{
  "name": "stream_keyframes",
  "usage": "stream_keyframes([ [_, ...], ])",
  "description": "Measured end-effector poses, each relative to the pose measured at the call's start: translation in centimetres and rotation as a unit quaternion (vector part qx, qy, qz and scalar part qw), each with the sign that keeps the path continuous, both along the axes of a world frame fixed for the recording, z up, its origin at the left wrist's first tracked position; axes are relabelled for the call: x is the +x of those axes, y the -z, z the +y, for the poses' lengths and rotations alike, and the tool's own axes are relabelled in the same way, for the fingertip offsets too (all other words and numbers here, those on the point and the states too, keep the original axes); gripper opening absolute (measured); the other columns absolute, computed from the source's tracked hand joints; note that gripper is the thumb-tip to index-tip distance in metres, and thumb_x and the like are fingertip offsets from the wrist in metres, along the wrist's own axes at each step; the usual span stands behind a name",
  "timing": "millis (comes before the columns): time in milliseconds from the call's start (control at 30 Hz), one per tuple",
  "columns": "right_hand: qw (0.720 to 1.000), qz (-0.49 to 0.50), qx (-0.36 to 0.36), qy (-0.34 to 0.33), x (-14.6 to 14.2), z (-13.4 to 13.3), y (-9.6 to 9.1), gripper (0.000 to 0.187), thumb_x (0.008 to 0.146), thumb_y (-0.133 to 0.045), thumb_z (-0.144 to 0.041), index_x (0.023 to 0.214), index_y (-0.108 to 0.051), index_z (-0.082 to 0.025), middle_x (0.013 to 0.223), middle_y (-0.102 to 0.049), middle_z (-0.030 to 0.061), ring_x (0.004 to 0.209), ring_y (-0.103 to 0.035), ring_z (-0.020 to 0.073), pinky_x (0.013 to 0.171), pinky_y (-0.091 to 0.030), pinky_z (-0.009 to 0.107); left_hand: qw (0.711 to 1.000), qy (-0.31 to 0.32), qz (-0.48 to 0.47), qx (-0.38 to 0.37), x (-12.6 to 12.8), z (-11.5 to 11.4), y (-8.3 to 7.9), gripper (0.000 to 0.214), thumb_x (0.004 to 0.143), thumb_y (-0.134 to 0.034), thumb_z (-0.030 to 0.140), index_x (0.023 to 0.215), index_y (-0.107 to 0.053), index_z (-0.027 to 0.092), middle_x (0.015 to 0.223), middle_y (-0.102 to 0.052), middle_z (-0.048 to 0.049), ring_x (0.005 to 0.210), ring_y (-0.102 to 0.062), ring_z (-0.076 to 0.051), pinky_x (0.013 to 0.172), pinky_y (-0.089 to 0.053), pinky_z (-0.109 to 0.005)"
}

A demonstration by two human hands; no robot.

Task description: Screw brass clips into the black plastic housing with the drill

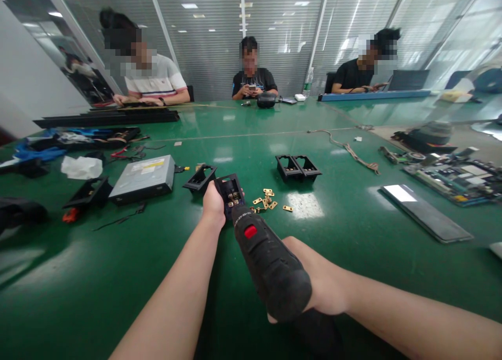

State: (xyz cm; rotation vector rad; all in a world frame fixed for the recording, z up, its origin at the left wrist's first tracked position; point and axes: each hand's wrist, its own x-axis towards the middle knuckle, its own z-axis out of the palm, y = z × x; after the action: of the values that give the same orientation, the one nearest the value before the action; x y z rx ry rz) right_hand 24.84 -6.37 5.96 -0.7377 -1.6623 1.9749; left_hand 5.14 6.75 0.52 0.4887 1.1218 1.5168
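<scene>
My left hand is closed around a small black plastic housing with brass contacts inside, held on the green table. My right hand grips a black electric screwdriver with a red button, its tip pointing into the housing. Several loose brass contact pieces lie just right of the housing. An empty black frame sits to the left, and a pair of black housings lies farther right.
A grey optical drive and black parts lie at left, with tools and white tissue beyond. Circuit boards and a dark flat panel sit at right. A braided cord crosses mid-table. Three people sit at the far side.
</scene>
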Motion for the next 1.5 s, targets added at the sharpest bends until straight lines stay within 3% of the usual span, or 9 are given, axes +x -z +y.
stream_keyframes([
  [233, 1.0, 0.007, 0.0, -0.006, 0.07, -0.2, 0.03, 0.032, 0.053, -0.093, -0.022, 0.069, -0.067, -0.013, 0.067, -0.065, -0.0005, 0.062, -0.055, 0.0143, 0.062, -0.048, 0.026, 1.0, 0.005, 0.003, 0.009, -0.1, 0.11, 0.22, 0.027, 0.083, -0.044, 0.036, 0.076, -0.062, 0.017, 0.059, -0.067, -0.0077, 0.052, -0.067, -0.024, 0.05, -0.054, -0.032],
  [1233, 1.0, -0.005, 0.0, 0.004, -0.07, -0.23, -0.33, 0.031, 0.053, -0.092, -0.019, 0.066, -0.066, -0.013, 0.066, -0.063, -0.0002, 0.062, -0.053, 0.0147, 0.063, -0.05, 0.028, 1.0, 0.002, -0.012, 0.0, 0.0, 0.03, 0.09, 0.03, 0.084, -0.045, 0.038, 0.077, -0.065, 0.016, 0.061, -0.067, -0.0093, 0.063, -0.072, -0.028, 0.054, -0.056, -0.034],
  [1500, 1.0, 0.004, -0.009, 0.0, -0.1, -0.14, -0.19, 0.033, 0.053, -0.093, -0.023, 0.068, -0.066, -0.013, 0.067, -0.063, -0.0004, 0.062, -0.053, 0.014, 0.063, -0.049, 0.027, 1.0, 0.005, 0.003, 0.002, -0.04, -0.01, 0.09, 0.033, 0.085, -0.044, 0.04, 0.082, -0.066, 0.015, 0.06, -0.067, -0.0093, 0.057, -0.069, -0.026, 0.05, -0.055, -0.034],
])
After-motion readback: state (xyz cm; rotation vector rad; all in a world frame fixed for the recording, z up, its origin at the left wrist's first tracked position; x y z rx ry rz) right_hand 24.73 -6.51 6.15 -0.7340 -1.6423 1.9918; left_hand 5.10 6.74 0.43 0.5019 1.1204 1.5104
